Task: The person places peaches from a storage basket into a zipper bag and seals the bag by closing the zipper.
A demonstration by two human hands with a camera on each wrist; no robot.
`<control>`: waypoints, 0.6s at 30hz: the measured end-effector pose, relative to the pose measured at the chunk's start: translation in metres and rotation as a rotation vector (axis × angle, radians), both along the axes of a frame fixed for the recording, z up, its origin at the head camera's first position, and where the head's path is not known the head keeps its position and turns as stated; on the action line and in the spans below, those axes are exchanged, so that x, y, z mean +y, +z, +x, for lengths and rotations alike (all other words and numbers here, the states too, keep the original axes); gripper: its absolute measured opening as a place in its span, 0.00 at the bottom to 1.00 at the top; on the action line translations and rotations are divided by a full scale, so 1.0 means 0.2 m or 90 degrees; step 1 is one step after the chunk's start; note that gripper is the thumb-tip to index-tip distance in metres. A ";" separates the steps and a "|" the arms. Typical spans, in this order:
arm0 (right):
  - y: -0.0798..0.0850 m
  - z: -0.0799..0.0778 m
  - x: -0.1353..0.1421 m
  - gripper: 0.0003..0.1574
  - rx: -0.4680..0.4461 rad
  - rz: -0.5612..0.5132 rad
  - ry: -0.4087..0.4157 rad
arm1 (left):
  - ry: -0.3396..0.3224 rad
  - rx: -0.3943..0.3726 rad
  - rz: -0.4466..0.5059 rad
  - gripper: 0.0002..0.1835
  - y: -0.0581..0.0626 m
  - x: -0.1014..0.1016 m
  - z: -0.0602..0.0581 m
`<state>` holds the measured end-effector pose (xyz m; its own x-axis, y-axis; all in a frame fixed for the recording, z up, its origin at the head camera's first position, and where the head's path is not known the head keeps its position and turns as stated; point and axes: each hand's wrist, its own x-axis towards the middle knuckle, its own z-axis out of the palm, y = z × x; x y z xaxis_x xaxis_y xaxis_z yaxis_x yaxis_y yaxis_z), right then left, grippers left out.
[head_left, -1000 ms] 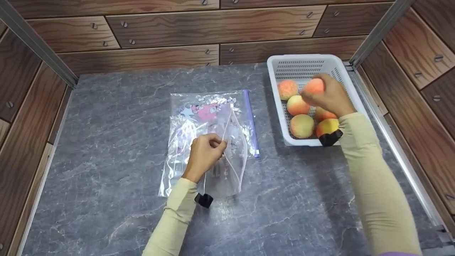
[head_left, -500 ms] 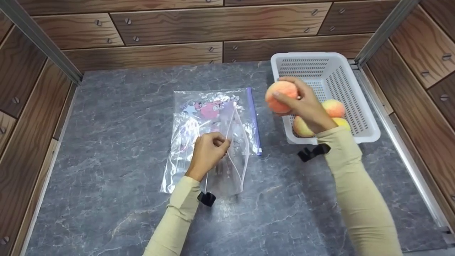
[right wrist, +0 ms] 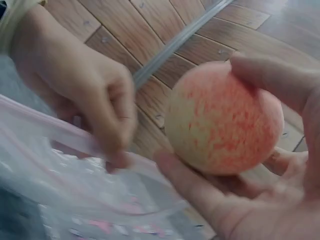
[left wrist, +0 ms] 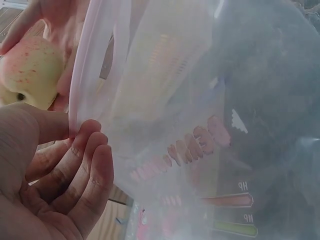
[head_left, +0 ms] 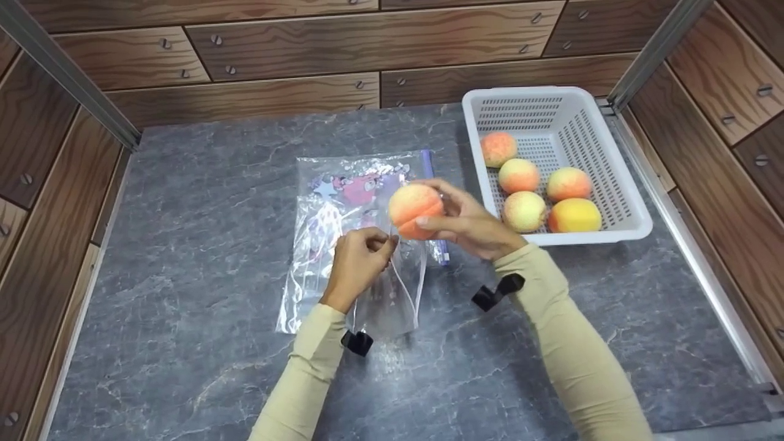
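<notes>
My left hand pinches the edge of a clear zip bag, whose mouth gapes in the head view. Printed letters and small pictures show on the bag's side in the left wrist view. My right hand grips a red and yellow peach between thumb and fingers. The peach is close beside the bag's mouth and overlaps its upper part in the head view. In the right wrist view, the peach is right of the pinched rim.
A white slotted basket at the right holds several peaches and a yellower fruit. Another clear bag with a purple zip lies flat under the held bag. Wood-patterned panels border the grey marbled tabletop.
My right hand has lifted the peach out of the basket and carried it left to the bag. The left hand keeps its pinch on the bag's edge.
</notes>
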<state>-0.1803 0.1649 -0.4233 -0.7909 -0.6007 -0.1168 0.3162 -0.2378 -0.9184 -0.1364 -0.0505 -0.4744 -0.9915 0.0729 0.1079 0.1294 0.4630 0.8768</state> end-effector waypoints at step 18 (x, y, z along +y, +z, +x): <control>-0.14 0.04 -0.01 0.47 -0.024 0.061 -0.012 | 0.011 0.048 -0.033 0.05 0.01 -0.03 0.01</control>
<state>-0.1720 0.1620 -0.4514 -0.7962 -0.5701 -0.2028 0.3466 -0.1551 -0.9251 -0.1341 -0.0566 -0.4721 -0.9817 0.0639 0.1795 0.1867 0.5099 0.8397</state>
